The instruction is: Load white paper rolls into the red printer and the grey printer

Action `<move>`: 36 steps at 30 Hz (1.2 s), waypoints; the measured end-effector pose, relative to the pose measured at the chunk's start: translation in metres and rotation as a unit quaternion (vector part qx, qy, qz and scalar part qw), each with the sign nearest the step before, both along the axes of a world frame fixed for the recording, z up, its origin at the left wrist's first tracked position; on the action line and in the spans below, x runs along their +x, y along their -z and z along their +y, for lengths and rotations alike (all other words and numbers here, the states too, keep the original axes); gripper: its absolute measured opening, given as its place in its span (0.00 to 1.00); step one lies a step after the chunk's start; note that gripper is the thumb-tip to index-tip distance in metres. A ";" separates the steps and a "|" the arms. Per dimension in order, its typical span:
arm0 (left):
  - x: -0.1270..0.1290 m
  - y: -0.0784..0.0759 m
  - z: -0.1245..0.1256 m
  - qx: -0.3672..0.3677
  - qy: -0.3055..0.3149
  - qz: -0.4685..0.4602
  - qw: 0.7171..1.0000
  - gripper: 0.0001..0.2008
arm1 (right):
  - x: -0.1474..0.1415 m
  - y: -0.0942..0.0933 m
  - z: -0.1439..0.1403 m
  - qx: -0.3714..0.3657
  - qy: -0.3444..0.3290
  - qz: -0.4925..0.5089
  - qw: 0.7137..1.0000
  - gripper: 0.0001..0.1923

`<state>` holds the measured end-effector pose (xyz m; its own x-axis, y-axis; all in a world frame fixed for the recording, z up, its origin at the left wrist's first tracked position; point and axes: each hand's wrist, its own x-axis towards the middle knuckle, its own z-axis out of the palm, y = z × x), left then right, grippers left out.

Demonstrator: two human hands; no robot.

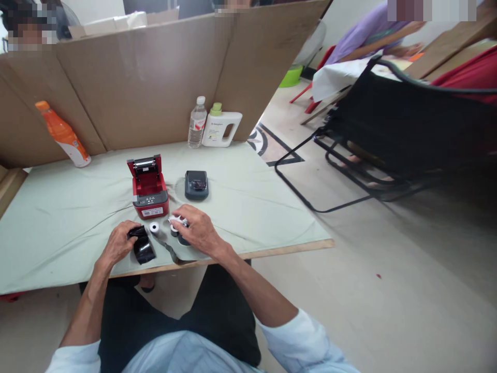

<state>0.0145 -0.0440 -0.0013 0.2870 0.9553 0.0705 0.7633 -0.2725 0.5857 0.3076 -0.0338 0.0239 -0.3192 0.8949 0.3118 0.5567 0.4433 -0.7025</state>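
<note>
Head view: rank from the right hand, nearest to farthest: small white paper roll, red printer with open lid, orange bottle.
From the right hand:
1. Small white paper roll, on the cloth just left of it.
2. Red printer with open lid, behind and left.
3. Orange bottle, far left, leaning against the cardboard wall.

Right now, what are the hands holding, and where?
Left hand holds a black pouch by its top end. Right hand covers small rolls; its grip cannot be told.
</note>
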 end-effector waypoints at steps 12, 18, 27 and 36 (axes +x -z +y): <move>0.006 0.001 -0.010 0.005 -0.008 -0.015 1.000 0.16 | -0.072 -0.038 -0.030 -0.106 -0.067 -0.313 0.941 0.14; 0.015 -0.003 -0.013 -0.006 0.023 -0.037 0.999 0.12 | -0.077 -0.019 -0.022 -0.105 -0.042 -0.306 0.945 0.13; 0.018 0.003 -0.007 0.016 -0.038 -0.080 0.996 0.16 | -0.060 0.001 -0.016 -0.103 0.008 -0.114 0.988 0.16; 0.040 -0.017 -0.010 -0.060 0.016 -0.206 0.977 0.26 | -0.059 0.002 -0.012 -0.214 -0.043 0.358 0.908 0.14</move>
<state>0.0547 -0.0541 0.0158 0.2881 0.9546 0.0751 0.4476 -0.2036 0.8708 0.2489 -0.0461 0.0215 -0.2461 0.9645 0.0959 -0.1337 0.0642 -0.9889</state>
